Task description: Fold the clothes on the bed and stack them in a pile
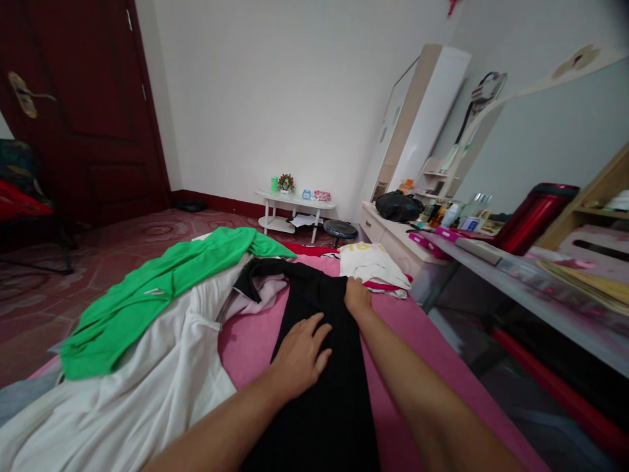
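A black garment, perhaps trousers, is laid lengthwise over a pink bed cover. Flat on its middle rests my left hand, fingers spread. My right hand has its fingers closed on the garment's far right corner. The far left part of the black cloth lies bunched beside a pale pinkish piece of clothing. To the left are a white garment and a green top lying over its far side. Past my right hand sits a folded white shirt with yellow print.
Along the right stands a desk with a red thermos, and behind it a dresser bearing a black bag. A low white table and a round stool are at the back wall. A dark red door is at left.
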`<move>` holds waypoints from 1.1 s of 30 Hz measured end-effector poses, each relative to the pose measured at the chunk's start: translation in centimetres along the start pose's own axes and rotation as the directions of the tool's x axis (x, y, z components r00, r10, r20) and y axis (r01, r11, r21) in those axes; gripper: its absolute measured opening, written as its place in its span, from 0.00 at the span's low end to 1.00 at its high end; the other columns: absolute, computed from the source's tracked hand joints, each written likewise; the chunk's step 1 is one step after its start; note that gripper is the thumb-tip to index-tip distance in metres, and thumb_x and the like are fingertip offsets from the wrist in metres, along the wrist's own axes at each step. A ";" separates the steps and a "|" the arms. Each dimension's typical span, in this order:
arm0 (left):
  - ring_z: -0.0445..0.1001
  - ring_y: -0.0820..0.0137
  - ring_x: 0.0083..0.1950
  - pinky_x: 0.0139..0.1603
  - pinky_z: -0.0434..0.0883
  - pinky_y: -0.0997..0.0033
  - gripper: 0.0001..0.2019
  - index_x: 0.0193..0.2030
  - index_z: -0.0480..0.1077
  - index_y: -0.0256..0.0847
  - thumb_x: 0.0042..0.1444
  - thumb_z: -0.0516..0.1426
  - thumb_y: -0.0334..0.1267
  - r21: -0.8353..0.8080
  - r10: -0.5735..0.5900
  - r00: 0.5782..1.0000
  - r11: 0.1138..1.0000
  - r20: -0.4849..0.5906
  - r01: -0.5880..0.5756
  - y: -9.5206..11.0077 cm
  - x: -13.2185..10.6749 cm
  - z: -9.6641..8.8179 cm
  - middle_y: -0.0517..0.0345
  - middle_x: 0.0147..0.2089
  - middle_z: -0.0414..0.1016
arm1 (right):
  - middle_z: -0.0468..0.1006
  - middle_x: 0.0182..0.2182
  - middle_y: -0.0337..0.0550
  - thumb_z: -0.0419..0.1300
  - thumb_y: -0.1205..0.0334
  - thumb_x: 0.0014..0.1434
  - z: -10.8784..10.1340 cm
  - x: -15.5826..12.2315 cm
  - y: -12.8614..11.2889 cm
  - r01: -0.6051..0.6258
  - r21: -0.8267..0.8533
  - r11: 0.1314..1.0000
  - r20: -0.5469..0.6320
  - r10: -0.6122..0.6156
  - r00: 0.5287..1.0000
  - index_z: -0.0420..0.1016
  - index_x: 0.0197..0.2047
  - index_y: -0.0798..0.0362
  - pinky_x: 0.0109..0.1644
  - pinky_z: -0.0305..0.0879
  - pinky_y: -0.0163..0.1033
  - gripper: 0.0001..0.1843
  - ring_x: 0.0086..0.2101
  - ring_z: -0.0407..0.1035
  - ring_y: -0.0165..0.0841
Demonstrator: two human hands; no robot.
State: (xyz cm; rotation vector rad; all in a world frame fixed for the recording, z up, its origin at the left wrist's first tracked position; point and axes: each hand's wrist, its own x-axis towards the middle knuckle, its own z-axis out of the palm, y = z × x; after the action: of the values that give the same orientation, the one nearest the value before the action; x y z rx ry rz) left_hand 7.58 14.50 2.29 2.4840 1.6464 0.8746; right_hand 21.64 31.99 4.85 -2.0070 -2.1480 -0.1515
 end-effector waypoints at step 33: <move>0.73 0.63 0.53 0.68 0.49 0.51 0.21 0.56 0.66 0.43 0.55 0.58 0.39 -0.564 0.429 0.776 0.817 0.462 -0.116 9.4 -7.9 0.9 0.54 0.52 0.75 | 0.58 0.65 0.46 0.43 0.51 0.66 0.7 -8.1 -2.0 0.332 0.321 0.887 -0.029 -0.341 0.940 0.59 0.65 0.49 0.65 0.45 0.55 0.27 0.64 0.50 0.41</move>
State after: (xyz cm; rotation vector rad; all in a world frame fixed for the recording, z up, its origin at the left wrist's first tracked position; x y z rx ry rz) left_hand 13.68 3.92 1.17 2.2963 0.7292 0.4100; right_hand 20.07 24.05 2.60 -1.4579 -2.3429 0.1714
